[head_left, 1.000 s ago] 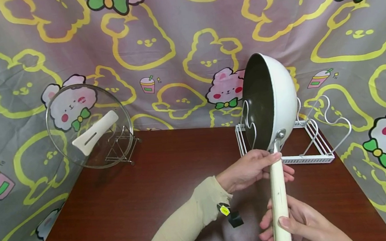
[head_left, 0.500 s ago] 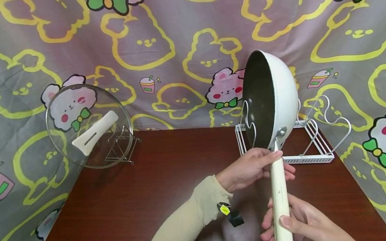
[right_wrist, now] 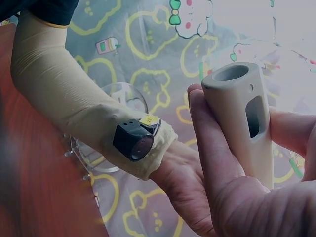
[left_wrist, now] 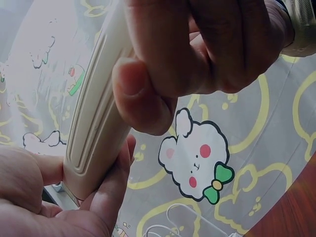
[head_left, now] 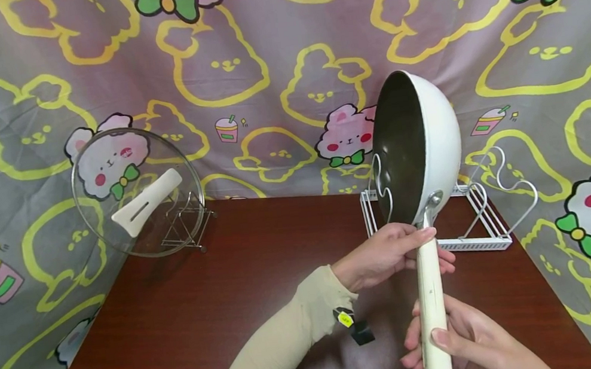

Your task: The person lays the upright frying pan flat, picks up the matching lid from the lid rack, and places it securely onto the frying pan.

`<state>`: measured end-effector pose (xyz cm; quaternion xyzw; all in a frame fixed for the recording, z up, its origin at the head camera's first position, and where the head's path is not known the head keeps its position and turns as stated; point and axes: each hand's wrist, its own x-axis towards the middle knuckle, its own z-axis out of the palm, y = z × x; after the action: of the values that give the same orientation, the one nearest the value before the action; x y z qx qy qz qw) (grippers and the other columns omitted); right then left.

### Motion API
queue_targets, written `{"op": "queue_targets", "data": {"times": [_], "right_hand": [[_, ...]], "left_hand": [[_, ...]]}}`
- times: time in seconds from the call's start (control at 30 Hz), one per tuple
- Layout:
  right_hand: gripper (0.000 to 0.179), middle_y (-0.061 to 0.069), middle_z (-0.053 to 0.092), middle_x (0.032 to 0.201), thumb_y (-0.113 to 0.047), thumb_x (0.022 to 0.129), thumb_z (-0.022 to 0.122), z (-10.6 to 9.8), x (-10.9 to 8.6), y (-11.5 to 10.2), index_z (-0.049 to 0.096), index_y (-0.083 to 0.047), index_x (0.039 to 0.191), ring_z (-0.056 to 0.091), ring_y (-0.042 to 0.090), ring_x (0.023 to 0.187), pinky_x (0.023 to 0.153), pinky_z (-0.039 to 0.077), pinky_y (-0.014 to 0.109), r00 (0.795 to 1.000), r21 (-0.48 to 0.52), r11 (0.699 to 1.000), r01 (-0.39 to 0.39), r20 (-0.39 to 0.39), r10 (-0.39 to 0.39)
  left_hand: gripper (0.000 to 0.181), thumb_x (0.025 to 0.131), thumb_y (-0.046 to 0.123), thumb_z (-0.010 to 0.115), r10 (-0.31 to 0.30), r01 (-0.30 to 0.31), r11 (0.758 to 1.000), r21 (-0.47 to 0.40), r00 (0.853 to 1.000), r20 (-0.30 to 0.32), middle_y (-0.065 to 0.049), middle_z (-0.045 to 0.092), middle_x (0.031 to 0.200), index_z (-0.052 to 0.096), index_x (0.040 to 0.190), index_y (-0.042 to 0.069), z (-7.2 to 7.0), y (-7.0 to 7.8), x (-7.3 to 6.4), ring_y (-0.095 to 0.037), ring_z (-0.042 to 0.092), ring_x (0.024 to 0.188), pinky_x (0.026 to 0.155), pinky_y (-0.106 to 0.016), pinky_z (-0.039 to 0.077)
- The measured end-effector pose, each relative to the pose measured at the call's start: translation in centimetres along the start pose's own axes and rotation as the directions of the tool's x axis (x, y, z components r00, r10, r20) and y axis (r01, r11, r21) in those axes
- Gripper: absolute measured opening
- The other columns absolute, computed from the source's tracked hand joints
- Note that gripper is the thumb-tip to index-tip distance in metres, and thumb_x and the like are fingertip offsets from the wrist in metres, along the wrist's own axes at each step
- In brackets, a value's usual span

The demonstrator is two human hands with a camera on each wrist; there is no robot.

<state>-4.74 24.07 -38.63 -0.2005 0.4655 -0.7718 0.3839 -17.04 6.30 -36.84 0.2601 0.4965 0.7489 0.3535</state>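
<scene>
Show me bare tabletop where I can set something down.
Two stretches of tabletop look bare: the middle, between the wire stand with the glass lid and the white rack; and front left, between the left sleeve and the tabletop's left edge. Crowded: the right, where left hand and right hand hold the pan.

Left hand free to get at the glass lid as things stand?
Probably not: the left hand holds the pan handle. The right hand grips it too, so the left might let go; then nothing visible seems to block the way to the glass lid.
</scene>
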Motion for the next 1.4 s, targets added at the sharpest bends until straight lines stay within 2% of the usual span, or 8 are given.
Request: {"op": "queue_targets", "data": {"times": [0.1, 0.27, 0.6, 0.8, 1.07, 1.23, 1.4], "right_hand": [[0.031, 0.019, 0.065, 0.129, -0.004, 0.111, 0.028, 0.2, 0.1, -0.2, 0.038, -0.005, 0.140, 0.069, 0.038, 0.119, 0.105, 0.053, 0.053, 0.999, 0.005, 0.999, 0.041, 0.019, -0.041], [0.032, 0.020, 0.065, 0.129, -0.002, 0.111, 0.027, 0.3, 0.0, -0.4, 0.038, -0.004, 0.141, 0.068, 0.039, 0.120, 0.106, 0.052, 0.052, 0.998, 0.028, 0.998, 0.052, 0.030, -0.053], [0.031, 0.016, 0.065, 0.127, -0.005, 0.111, 0.028, 0.6, -0.2, -0.9, 0.038, -0.007, 0.140, 0.068, 0.038, 0.121, 0.106, 0.053, 0.050, 1.000, -0.006, 1.000, 0.007, 0.004, -0.007], [0.030, 0.013, 0.064, 0.127, -0.010, 0.113, 0.029, 0.8, -0.4, -1.3, 0.037, -0.011, 0.142, 0.066, 0.037, 0.124, 0.108, 0.052, 0.049, 0.998, 0.039, 0.998, -0.057, -0.017, 0.058], [0.031, 0.013, 0.064, 0.125, -0.007, 0.112, 0.029, 1.1, -0.5, -1.3, 0.037, -0.010, 0.142, 0.068, 0.037, 0.121, 0.104, 0.054, 0.048, 1.000, 0.017, 1.000, -0.023, -0.007, 0.024], [0.031, 0.012, 0.064, 0.126, -0.008, 0.112, 0.030, 1.2, -0.5, -1.5, 0.036, -0.011, 0.142, 0.067, 0.037, 0.122, 0.103, 0.055, 0.050, 0.999, 0.019, 0.999, -0.034, -0.013, 0.035], [0.031, 0.012, 0.064, 0.125, -0.007, 0.111, 0.030, 1.3, -0.6, -1.7, 0.037, -0.012, 0.142, 0.068, 0.037, 0.121, 0.101, 0.056, 0.052, 0.998, 0.014, 0.999, -0.046, -0.036, 0.047]], "left_hand": [[0.041, 0.112, 0.016, 0.044, -0.003, 0.003, 1.000, 0.003, 1.000, -0.004, -0.046, 0.057, 0.126, 0.056, 0.126, -0.020, 0.0, 0.2, 0.1, -0.059, 0.053, 0.125, 0.100, -0.036, 0.058], [0.039, 0.112, 0.017, 0.044, -0.010, 0.010, 1.000, 0.013, 1.000, -0.006, -0.045, 0.058, 0.126, 0.058, 0.127, -0.017, 0.2, 0.5, 0.0, -0.058, 0.054, 0.124, 0.099, -0.034, 0.058], [0.038, 0.112, 0.015, 0.045, 0.003, -0.003, 1.000, 0.009, 1.000, -0.013, -0.045, 0.059, 0.125, 0.058, 0.126, -0.017, 0.5, 1.2, -0.1, -0.058, 0.056, 0.123, 0.099, -0.034, 0.058], [0.037, 0.112, 0.013, 0.044, 0.014, -0.014, 1.000, 0.007, 1.000, -0.014, -0.046, 0.058, 0.125, 0.058, 0.125, -0.018, 0.8, 1.5, -0.1, -0.059, 0.055, 0.122, 0.098, -0.034, 0.059], [0.036, 0.111, 0.014, 0.046, 0.020, -0.020, 1.000, 0.010, 1.000, -0.005, -0.046, 0.056, 0.126, 0.058, 0.125, -0.017, 1.0, 1.9, -0.2, -0.057, 0.057, 0.121, 0.098, -0.032, 0.058], [0.038, 0.111, 0.017, 0.047, 0.029, -0.029, 1.000, 0.010, 1.000, 0.005, -0.046, 0.057, 0.126, 0.057, 0.126, -0.017, 1.0, 2.1, -0.3, -0.056, 0.057, 0.122, 0.097, -0.030, 0.058], [0.040, 0.111, 0.017, 0.047, 0.040, -0.040, 0.999, -0.004, 0.999, 0.001, -0.046, 0.057, 0.125, 0.057, 0.124, -0.019, 1.3, 2.3, -0.3, -0.059, 0.053, 0.123, 0.095, -0.029, 0.059]]}}
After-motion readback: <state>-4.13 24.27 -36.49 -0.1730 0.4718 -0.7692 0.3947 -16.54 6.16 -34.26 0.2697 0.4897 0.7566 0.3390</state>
